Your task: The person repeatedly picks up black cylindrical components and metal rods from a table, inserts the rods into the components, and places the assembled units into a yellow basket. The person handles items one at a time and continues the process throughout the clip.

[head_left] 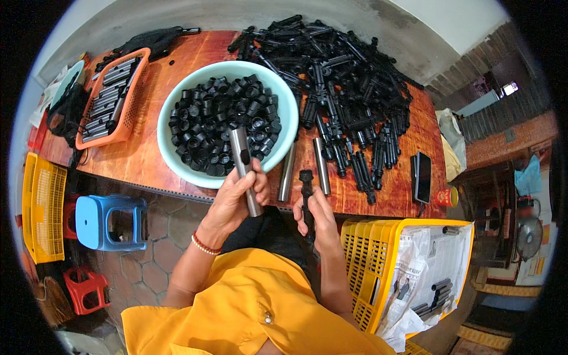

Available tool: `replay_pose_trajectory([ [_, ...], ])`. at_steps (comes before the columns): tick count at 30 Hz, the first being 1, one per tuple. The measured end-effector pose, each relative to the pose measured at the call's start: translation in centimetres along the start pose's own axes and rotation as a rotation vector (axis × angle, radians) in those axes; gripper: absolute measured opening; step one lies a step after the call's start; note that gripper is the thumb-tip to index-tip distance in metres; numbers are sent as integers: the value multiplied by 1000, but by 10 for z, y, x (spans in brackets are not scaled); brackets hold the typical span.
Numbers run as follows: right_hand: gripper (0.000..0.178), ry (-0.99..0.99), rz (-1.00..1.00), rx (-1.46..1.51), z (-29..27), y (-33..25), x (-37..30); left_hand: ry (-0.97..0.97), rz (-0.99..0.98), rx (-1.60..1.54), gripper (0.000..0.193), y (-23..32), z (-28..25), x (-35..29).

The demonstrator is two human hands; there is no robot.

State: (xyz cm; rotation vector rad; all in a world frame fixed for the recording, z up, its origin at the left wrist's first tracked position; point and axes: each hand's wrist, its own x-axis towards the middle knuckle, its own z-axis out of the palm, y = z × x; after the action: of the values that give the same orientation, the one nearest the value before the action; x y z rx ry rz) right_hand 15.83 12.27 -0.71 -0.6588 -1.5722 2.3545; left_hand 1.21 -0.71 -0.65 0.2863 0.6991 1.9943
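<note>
My left hand point(232, 198) grips a silver metal tube point(239, 145) with a dark slot in its side, tilted over the near rim of a pale teal basin point(165, 139). Small black plastic caps point(198, 127) fill that basin. In my right hand point(323, 220), at the table's front edge, is a slim black plastic part point(306, 184) with a knobbed top, held upright; its lower end is partly hidden by the fingers. Two more silver tubes, one on the left point(288, 171) and one on the right point(320, 167), lie on the table between the basin and a large heap of similar black parts point(349, 77).
An orange basket point(142, 74) of metal tubes sits at the table's left. To the right lie a phone point(422, 177) and a small can point(451, 197). A paper-lined yellow crate point(378, 236) holding tubes stands beside me. Blue point(112, 222) and red point(86, 290) stools stand left.
</note>
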Motion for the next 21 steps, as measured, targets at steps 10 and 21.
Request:
replay_pose_trajectory([
  [10, 40, -108, 84, -76, 21, 9, -30, 12, 10, -315, 18, -6, 3, 28],
  [21, 36, -45, 86, -341, 29, 17, -29, 50, 51, -249, 22, -17, 7, 28],
])
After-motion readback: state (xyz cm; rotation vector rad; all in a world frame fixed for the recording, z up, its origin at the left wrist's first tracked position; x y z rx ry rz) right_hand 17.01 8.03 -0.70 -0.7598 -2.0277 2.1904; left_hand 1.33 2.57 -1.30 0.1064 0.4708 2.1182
